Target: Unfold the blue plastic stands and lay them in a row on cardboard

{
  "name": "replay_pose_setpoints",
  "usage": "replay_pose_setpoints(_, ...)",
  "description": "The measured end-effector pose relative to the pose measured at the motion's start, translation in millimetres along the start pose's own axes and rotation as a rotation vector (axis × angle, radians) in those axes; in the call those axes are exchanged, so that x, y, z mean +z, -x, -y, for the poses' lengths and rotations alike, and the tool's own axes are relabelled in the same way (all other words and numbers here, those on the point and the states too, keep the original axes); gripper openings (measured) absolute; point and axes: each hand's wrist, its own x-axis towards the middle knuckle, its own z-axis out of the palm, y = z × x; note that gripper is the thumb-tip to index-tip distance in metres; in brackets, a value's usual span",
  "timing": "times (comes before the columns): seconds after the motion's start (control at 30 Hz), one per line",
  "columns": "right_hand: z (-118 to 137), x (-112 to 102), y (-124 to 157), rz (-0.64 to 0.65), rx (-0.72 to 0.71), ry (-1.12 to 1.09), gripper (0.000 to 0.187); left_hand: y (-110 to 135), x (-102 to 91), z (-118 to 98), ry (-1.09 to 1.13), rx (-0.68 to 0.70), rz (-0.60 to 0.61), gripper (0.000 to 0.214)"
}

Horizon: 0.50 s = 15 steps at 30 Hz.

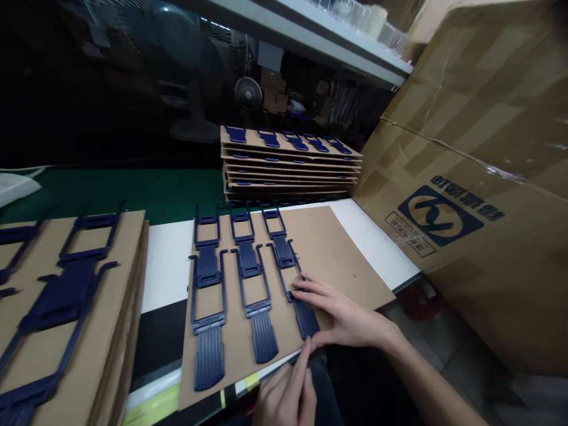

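The right hand (344, 313) is laid open, its grip released, on a navy moulded plastic part (305, 316) on a kraft cardboard sheet (323, 248); the sheet's near edge is met by the left hand (284, 396), whose grip cannot be told; two matching parts (261, 337) are left of the right grip.

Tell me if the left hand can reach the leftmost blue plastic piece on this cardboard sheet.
Likely yes: the left hand is at the near edge of the cardboard sheet; only the flat middle blue piece lies between it and the leftmost blue plastic piece.
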Motion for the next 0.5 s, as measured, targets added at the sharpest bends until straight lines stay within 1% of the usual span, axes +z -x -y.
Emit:
replay_pose_setpoints(0.17,-1.2,6.3,3.6,-0.05,-0.019,0.014,0.088,3.1,0.4,-1.1,0.044,-0.057,0.024,0.06)
replay_pose_setpoints(0.27,-0.2,10.4,7.1,-0.08,-0.041,0.007,0.085,3.7,0.8,-2.4,0.069,-0.09,0.014,0.059)
replay_pose_setpoints(0.43,1.4,14.7,12.6,-0.11,-0.047,0.007,0.081,4.0,-0.8,-1.6,0.076,-0.088,0.042,0.059)
replay_pose_setpoints(0.5,1.1,15.2,13.7,-0.117,-0.054,0.013,0.08,3.6,-2.1,-0.6,0.078,-0.088,0.034,0.057)
